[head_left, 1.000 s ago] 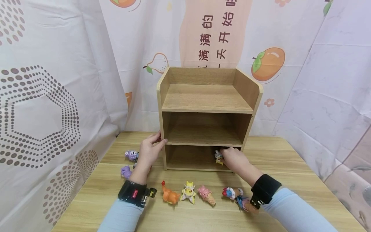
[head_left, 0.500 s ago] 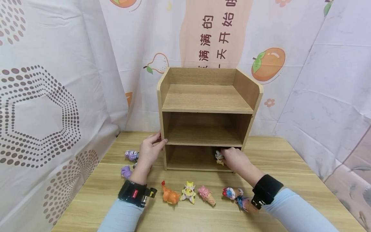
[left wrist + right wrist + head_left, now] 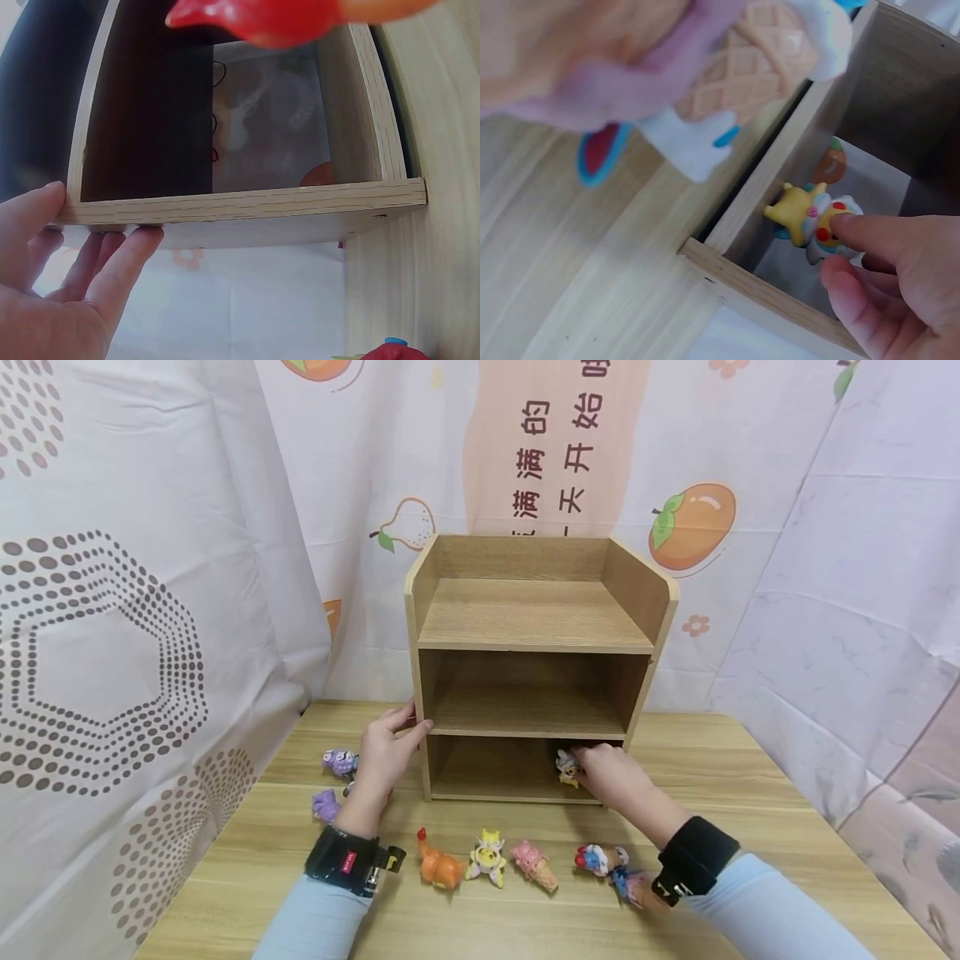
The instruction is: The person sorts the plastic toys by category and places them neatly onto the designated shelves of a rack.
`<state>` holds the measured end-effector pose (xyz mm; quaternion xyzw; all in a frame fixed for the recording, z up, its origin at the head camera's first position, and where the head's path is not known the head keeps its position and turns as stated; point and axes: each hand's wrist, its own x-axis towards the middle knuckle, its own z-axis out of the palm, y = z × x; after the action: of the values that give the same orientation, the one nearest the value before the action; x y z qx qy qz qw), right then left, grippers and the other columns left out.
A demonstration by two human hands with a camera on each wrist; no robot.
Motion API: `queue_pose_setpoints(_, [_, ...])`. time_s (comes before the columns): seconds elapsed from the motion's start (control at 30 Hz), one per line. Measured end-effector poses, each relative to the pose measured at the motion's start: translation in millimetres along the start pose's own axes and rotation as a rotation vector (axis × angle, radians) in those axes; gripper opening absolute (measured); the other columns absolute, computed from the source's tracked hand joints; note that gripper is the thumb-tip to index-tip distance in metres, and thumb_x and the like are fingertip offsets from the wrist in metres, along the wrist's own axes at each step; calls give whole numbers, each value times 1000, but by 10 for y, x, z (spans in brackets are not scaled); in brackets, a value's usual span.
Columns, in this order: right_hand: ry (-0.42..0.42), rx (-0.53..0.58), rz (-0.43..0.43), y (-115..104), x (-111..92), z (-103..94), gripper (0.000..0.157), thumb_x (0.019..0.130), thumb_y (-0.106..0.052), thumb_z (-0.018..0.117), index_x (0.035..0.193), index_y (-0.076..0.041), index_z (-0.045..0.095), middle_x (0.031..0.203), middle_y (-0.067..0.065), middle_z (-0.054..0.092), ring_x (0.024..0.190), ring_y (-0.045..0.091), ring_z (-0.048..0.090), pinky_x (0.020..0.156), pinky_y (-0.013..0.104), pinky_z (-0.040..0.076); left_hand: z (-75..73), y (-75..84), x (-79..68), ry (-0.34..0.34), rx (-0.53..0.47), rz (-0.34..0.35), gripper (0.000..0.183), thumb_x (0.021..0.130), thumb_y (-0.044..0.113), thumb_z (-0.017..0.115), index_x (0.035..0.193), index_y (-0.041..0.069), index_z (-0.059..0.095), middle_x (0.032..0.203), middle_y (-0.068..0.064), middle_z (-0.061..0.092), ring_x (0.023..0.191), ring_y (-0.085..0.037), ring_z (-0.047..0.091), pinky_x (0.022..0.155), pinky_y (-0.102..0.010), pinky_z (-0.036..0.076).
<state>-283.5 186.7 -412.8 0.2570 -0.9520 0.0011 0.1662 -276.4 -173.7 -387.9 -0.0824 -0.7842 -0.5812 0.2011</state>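
A small yellow toy figure (image 3: 791, 214) with red cheeks and a grey-white hood is pinched between the thumb and fingers of my right hand (image 3: 611, 774). It is at the right end of the bottom compartment of a wooden shelf (image 3: 536, 614), where the head view shows it (image 3: 567, 768) beside the fingertips. My left hand (image 3: 386, 756) grips the front edge of the shelf's left side panel, at the height of the middle board. In the left wrist view, the thumb is on the front edge and the fingers (image 3: 124, 270) lie along the outer face.
On the table (image 3: 495, 935) before the shelf lie an orange figure (image 3: 441, 867), a yellow-white one (image 3: 487, 858), a pink ice-cream-cone figure (image 3: 536, 865) and two blue-toned cone figures (image 3: 596, 859) by the right wrist. Purple figures (image 3: 341, 762) lie beyond my left forearm.
My right wrist and forearm have shifted slightly right and down, while the fingers stay on the yellow figure at the same spot. The left hand and shelf have not moved.
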Motion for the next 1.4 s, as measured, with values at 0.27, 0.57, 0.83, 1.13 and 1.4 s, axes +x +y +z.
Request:
queue_pose_setpoints(0.27, [8,84,-23,-7,-36,-133,24,86,-14,83,104,-4,71,84,7,69,71,23,67,59,40,55,4,5,-5,2,-14,0,52,92,16,78,139,4,60,130,-15,66,115,-28,64,77,-26,59])
queue_pose_setpoints(0.57, [-21,243,-95,74,-104,-300,36,84,-10,84,117,-2,71,86,2,69,62,7,54,57,31,49,6,10,-16,-3,-13,-3,52,92,17,79,138,4,61,130,-15,66,115,-27,64,77,-25,59])
queue_pose_setpoints(0.83, [-59,272,-151,54,-178,-441,38,89,-16,81,124,-3,71,114,10,73,93,23,71,76,41,59,-6,15,-8,6,6,9,50,93,17,77,138,3,61,130,-15,66,114,-27,65,77,-26,59])
queue_pose_setpoints(1.13, [-40,311,-227,16,-199,-549,40,89,-19,81,127,-9,71,124,9,69,111,26,67,88,44,58,-1,17,-11,3,0,3,50,92,17,78,137,4,61,131,-15,66,115,-27,64,76,-25,59])
queue_pose_setpoints(1.4, [16,328,-328,-122,-195,-661,42,86,-15,83,126,-10,69,129,9,65,116,27,64,92,44,56,0,17,-12,1,-3,-7,49,93,16,78,138,4,61,130,-15,66,115,-27,64,76,-26,60])
